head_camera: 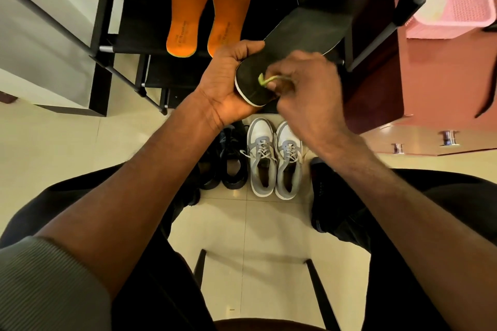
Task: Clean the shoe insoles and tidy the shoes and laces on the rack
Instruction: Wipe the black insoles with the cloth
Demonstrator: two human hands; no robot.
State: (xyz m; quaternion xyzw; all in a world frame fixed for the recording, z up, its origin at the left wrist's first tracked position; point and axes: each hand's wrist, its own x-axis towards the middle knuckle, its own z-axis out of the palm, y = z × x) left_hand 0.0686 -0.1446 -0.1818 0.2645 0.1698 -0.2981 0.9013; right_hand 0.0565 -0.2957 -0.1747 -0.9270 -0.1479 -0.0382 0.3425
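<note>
Blurred green scrap [266,80] on insole [295,35]

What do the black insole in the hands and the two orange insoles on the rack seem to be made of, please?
The black insole with a pale rim looks like foam topped with matte fabric: no shine, and a lighter layer shows along its edge. The two orange insoles look like smooth moulded foam with a faint sheen and printed lettering; the exact material cannot be told.

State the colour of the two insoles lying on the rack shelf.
Orange, seen in the head view: insoles.
</note>
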